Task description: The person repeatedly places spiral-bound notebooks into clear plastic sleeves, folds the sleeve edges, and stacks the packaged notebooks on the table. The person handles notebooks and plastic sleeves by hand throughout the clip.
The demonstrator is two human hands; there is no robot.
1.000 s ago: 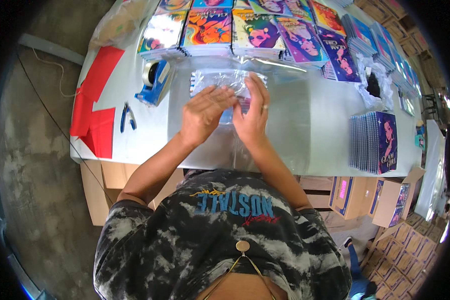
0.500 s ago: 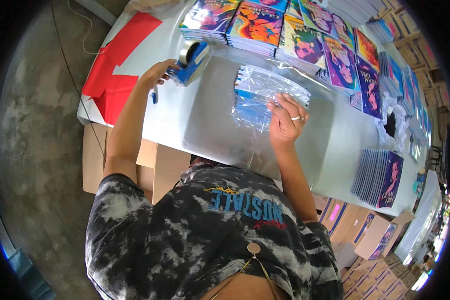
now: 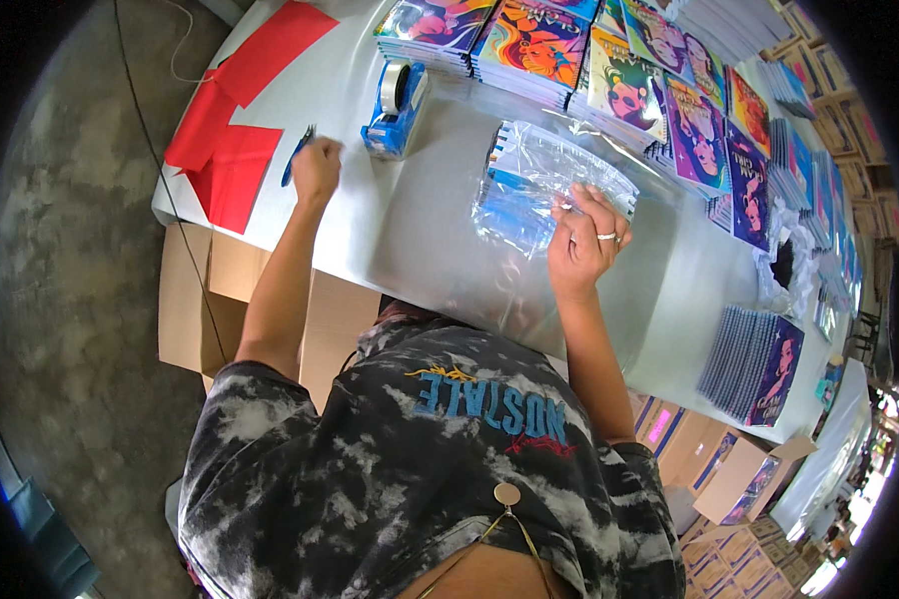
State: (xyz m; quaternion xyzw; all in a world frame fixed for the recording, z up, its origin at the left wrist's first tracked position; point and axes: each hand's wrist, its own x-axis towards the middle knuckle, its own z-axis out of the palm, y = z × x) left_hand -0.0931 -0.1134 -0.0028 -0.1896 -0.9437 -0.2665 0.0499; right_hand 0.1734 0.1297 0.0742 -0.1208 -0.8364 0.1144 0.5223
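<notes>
Left hand (image 3: 317, 168), now past the tape dispenser (image 3: 398, 96), is gripping a blue pen (image 3: 297, 155); right hand (image 3: 586, 243) is pinching the plastic bag (image 3: 544, 185), steadying it on the bench (image 3: 420, 215).

The left arm is stretched well out ahead and to the left, nearly straight from shoulder to wrist, the bare forearm running up the picture. The left hand (image 3: 317, 168) is closed into a loose fist, knuckles up, fingers curled under (what sits inside the curl cannot be made out fully). The right arm is bent at the elbow and reaches forward a shorter way, the forearm angling up toward the middle. The right hand (image 3: 586, 245) is palm down, its fingers (image 3: 597, 205) bent and pressing down at the tips, a ring on one of them. The two hands are well apart.
</notes>
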